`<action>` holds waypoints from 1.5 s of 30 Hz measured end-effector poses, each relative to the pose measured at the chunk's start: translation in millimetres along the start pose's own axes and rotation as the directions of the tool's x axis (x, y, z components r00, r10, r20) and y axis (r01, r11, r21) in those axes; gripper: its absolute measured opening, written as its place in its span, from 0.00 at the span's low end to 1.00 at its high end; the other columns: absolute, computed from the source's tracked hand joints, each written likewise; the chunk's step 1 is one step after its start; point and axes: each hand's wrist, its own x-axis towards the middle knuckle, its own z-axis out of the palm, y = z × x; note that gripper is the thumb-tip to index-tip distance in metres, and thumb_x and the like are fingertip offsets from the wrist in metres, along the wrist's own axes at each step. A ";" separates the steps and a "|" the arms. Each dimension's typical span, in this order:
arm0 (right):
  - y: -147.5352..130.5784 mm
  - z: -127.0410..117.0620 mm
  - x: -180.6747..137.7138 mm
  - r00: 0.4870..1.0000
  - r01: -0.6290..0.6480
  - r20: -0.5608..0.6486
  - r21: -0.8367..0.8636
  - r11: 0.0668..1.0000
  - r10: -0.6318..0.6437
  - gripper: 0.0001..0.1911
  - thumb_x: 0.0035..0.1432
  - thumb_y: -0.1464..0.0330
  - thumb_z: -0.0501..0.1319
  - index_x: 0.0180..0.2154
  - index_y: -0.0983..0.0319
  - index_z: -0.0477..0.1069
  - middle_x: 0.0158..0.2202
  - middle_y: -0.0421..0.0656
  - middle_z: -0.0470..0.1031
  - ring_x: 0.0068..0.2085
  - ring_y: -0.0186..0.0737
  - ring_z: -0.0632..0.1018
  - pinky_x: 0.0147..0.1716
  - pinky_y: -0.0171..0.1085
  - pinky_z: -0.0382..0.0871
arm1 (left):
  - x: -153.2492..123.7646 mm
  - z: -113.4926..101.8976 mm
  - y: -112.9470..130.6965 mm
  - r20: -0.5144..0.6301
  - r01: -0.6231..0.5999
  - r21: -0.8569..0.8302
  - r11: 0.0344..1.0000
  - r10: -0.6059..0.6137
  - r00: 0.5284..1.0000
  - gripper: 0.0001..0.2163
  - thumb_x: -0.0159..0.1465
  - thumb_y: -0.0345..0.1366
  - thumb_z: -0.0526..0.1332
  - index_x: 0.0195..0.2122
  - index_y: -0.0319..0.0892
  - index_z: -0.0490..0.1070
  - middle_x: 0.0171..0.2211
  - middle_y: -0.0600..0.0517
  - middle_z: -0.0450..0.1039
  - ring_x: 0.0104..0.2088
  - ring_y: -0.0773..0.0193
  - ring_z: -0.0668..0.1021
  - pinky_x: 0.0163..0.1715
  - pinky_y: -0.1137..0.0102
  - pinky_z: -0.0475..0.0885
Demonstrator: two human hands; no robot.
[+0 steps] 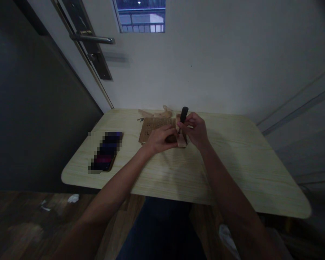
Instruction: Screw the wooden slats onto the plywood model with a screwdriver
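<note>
My right hand is closed round a black-handled screwdriver, held nearly upright with its tip down on a small pale wooden piece. My left hand grips that wooden piece from the left and steadies it on the table. Both hands work over the far middle of the light wooden table. A brown pegboard-like wooden panel with rows of small holes lies flat just behind my left hand.
A phone lies at the table's left. More pale wooden parts and a few small dark screws sit at the table's far edge by the wall. A door with a metal handle stands at left.
</note>
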 end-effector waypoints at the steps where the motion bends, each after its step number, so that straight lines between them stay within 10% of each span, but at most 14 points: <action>1: -0.9 0.4 -0.2 1.000 -0.017 0.010 0.014 1.000 0.017 0.25 0.39 0.52 0.75 0.27 0.57 0.63 0.22 0.33 0.70 0.24 0.30 0.72 0.24 0.33 0.65 | -0.1 -0.1 0.0 0.002 -0.001 -0.004 1.000 0.001 1.000 0.15 0.65 0.49 0.65 0.42 0.43 0.74 0.42 0.48 0.77 0.41 0.58 0.80 0.38 0.66 0.75; 11: -5.4 -5.7 -4.8 0.997 -0.018 0.075 0.078 0.997 0.012 0.19 0.51 0.53 0.69 0.38 0.60 0.80 0.35 0.42 0.82 0.28 0.32 0.75 0.25 0.33 0.68 | 1.3 -0.5 2.3 0.016 0.040 0.017 0.999 -0.040 0.999 0.16 0.64 0.51 0.65 0.40 0.43 0.74 0.40 0.48 0.76 0.39 0.59 0.79 0.37 0.68 0.73; 29: -1.1 -0.7 -0.4 0.999 0.049 -0.005 -0.030 0.998 -0.049 0.24 0.41 0.52 0.74 0.26 0.57 0.63 0.25 0.35 0.74 0.25 0.31 0.72 0.24 0.34 0.67 | 0.6 0.5 0.8 0.003 -0.002 0.000 1.000 0.002 1.000 0.14 0.64 0.48 0.66 0.42 0.42 0.74 0.43 0.46 0.77 0.43 0.57 0.80 0.39 0.66 0.76; 38: -8.5 -1.9 -3.2 1.000 -0.006 0.019 0.067 0.998 0.005 0.21 0.49 0.50 0.69 0.39 0.58 0.74 0.32 0.39 0.78 0.26 0.31 0.73 0.22 0.32 0.66 | 1.9 -1.4 3.1 0.022 0.054 0.012 0.998 -0.054 0.998 0.15 0.64 0.50 0.65 0.40 0.43 0.75 0.39 0.48 0.76 0.39 0.58 0.80 0.37 0.66 0.74; 45: -7.1 -5.2 -0.9 0.999 0.029 0.033 -0.014 0.999 -0.028 0.22 0.46 0.47 0.70 0.29 0.59 0.76 0.29 0.40 0.79 0.27 0.34 0.75 0.24 0.34 0.66 | 1.8 -1.0 3.2 0.027 0.063 0.000 0.998 -0.063 0.998 0.15 0.63 0.50 0.66 0.40 0.43 0.74 0.40 0.48 0.76 0.40 0.58 0.79 0.37 0.68 0.74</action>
